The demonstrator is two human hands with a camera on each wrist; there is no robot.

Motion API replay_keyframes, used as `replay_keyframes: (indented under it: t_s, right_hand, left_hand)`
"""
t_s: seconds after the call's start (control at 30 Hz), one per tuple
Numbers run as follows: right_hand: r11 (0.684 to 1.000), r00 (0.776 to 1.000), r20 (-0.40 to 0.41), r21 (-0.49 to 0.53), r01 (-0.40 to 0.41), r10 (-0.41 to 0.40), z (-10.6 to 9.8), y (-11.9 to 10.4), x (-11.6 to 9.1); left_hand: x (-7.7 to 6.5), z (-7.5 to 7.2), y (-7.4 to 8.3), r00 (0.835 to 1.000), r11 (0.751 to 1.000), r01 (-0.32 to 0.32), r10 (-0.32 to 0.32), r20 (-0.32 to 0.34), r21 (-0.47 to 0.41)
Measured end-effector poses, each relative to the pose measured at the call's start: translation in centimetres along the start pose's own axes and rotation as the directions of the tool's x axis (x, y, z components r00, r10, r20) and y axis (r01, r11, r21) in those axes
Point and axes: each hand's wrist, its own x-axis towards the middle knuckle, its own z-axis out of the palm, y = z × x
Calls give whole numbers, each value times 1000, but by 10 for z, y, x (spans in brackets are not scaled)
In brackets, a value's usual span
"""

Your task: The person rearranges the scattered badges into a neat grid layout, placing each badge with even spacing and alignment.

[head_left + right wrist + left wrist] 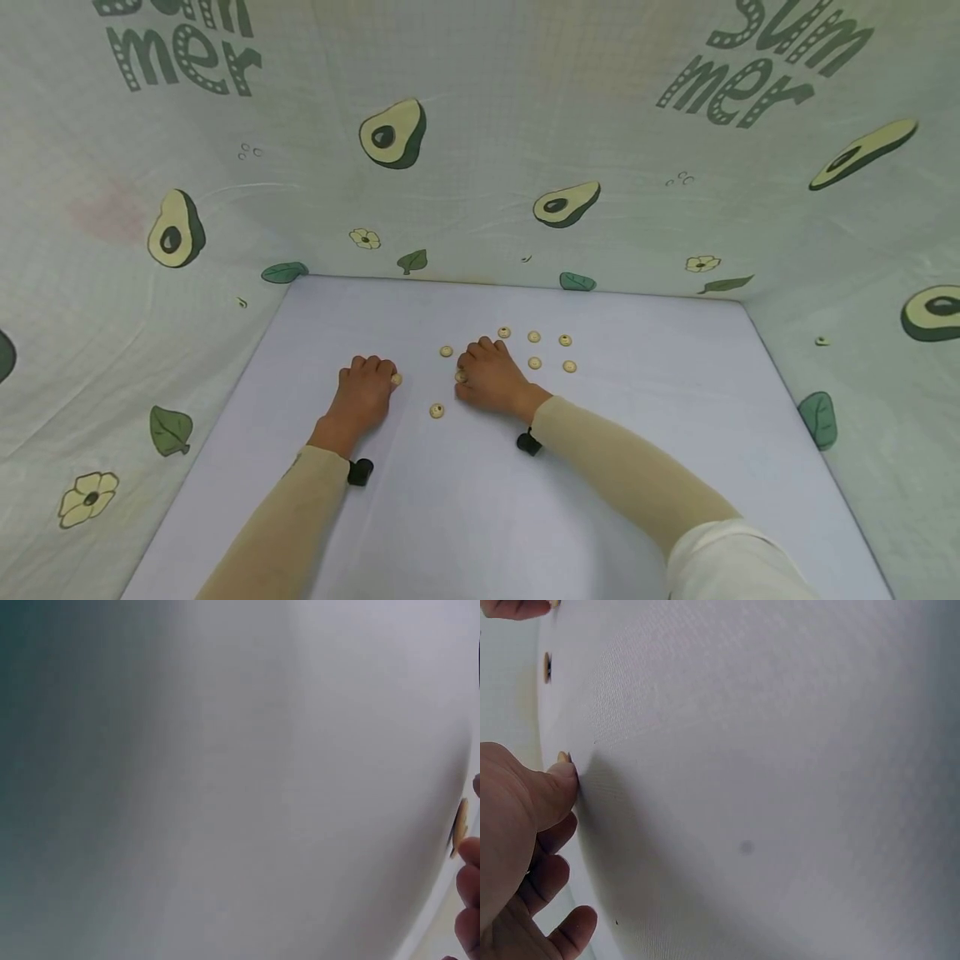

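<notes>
Beige disc (pixel 396 378) sitting at two o'clock on left hand (pixel 365 392), thumb and finger pinching it. Right hand (pixel 491 377), at left's three o'clock, pinching second disc (pixel 461 377). Loose disc (pixel 446 351) lying at second disc's eleven, another disc (pixel 437 410) at seven. Five discs (pixel 534 362) lying from right hand's twelve to three.

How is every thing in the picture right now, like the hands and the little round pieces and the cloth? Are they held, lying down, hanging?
Left hand: fingers curled, pinching a disc.
Left-hand disc: held at its edge.
Right hand: fingers curled, pinching a disc.
Right-hand disc: held, partly covered.
Seven other discs: loose, lying apart on the tabletop.
White tabletop: flat.
Avocado-print cloth: hanging, slightly wrinkled.
</notes>
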Motion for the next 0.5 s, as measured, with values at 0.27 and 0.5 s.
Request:
replay_keyframes:
  t_s: [0.27, 0.5]
  right_hand:
    - [998, 999, -33, -58, 23, -25, 3, 4, 1]
    - [997, 999, -33, -81, -10, 7, 5, 5, 1]
  left_hand:
    - [-1, 1, -1, 1000, 1000, -14, 14, -23, 8]
    - [-1, 2, 0, 1000, 1000, -9, 9, -23, 12]
